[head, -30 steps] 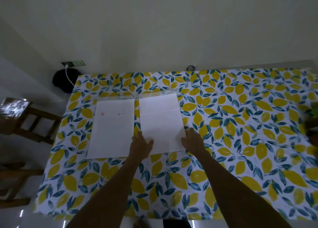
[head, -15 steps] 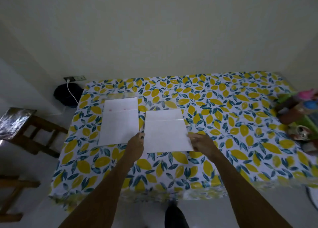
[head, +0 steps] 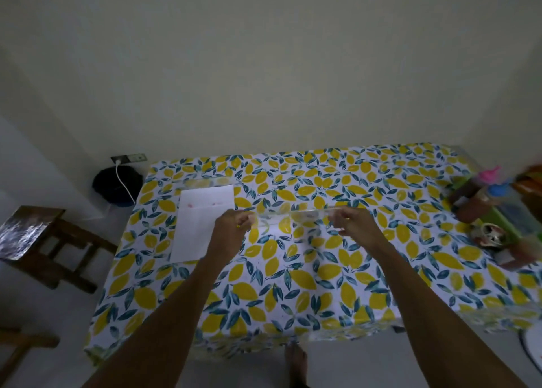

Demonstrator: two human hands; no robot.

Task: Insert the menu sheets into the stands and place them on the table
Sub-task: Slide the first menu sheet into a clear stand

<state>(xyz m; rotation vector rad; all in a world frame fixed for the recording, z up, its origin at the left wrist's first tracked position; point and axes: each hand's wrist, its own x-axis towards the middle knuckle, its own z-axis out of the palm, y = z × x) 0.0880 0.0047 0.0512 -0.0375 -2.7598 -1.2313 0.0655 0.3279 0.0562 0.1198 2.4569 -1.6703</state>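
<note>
Head: stand [head: 293, 215] between gripping fingers [head: 247, 219]

A white paper menu sheet [head: 202, 223] lies on the lemon-print-covered desk [head: 293, 285] at its left; the clear acrylic stand [head: 293, 216] is just right of it, cluttered containers [head: 481, 208] far right.

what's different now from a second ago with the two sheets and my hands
The right-hand sheet is no longer flat on the tablecloth: both hands have lifted it, tipped edge-on, inside a clear stand. The left hand grips one end, the right hand the other. The left sheet stays flat where it lay.
</note>
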